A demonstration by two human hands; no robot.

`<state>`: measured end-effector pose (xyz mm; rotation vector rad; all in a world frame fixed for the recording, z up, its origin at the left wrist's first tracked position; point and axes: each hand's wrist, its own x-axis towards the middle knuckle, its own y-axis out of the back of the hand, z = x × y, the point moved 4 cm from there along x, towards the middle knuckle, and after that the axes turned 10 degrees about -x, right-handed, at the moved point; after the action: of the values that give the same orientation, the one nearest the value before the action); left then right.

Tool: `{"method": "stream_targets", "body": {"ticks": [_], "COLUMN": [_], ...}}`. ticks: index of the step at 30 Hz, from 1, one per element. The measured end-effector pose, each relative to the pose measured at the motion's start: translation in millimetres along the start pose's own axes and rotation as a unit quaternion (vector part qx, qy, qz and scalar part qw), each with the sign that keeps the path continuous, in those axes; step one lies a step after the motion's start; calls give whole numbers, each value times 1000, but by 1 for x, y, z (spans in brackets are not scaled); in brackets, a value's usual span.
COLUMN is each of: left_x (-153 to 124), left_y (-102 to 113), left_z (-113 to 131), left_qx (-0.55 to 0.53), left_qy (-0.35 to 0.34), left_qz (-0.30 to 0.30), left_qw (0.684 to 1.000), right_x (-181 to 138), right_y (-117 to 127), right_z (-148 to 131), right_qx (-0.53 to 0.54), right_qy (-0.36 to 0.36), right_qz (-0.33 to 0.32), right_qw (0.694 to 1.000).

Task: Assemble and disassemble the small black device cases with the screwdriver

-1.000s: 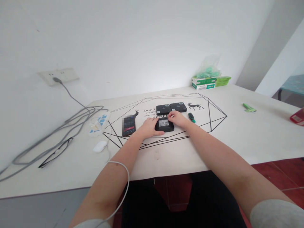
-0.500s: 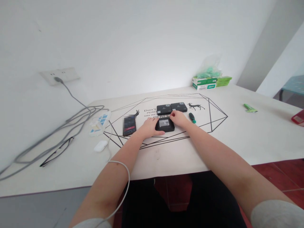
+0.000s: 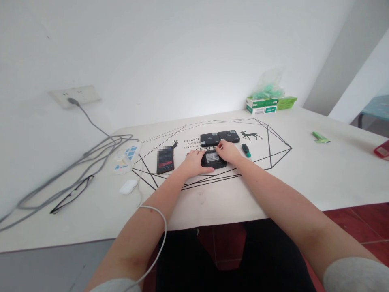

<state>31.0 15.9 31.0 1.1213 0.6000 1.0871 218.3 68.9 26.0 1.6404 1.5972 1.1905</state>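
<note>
A flat black box-shaped device with a white label lies on the white table in front of me. My left hand grips its left side, with the thumb along the front edge and the fingers at the back. At the back right corner, the fingers of my right hand are pinched together; anything between them is too small to make out. Just behind are two similar black boxes, a left one and a right one, side by side. A green and black screwdriver rests to the right of my right hand.
Left of my hands lie a phone, a white earphone case, a clear compartment box, glasses and a grey cable. Green and white boxes stand by the wall. A green packet lies at right.
The labelled black device and my left hand have shifted slightly to the right. My right hand stays at the device's back right corner.
</note>
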Motion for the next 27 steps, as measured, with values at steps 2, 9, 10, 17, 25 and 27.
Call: {"method": "stream_targets", "body": {"ticks": [2, 9, 10, 17, 25, 27], "left_x": [0, 0, 0, 0, -2, -2], "left_y": [1, 3, 2, 3, 0, -1], "left_z": [1, 2, 1, 1, 1, 0], "left_qx": [4, 14, 16, 26, 25, 26], "left_qy": [4, -3, 5, 2, 22, 21], "left_qz": [-4, 1, -5, 4, -33, -36], "left_qw": [1000, 1000, 1000, 1000, 999, 999], "right_x": [-1, 0, 0, 0, -1, -1], "right_y": [-1, -1, -2, 1, -9, -10], "right_z": [0, 1, 0, -1, -2, -2], "right_qx": [-5, -18, -20, -27, -42, -43], "right_qy": [5, 5, 13, 24, 47, 48], "right_qz": [-3, 5, 1, 17, -15, -18], "right_qw": [1000, 1000, 1000, 999, 998, 998]}}
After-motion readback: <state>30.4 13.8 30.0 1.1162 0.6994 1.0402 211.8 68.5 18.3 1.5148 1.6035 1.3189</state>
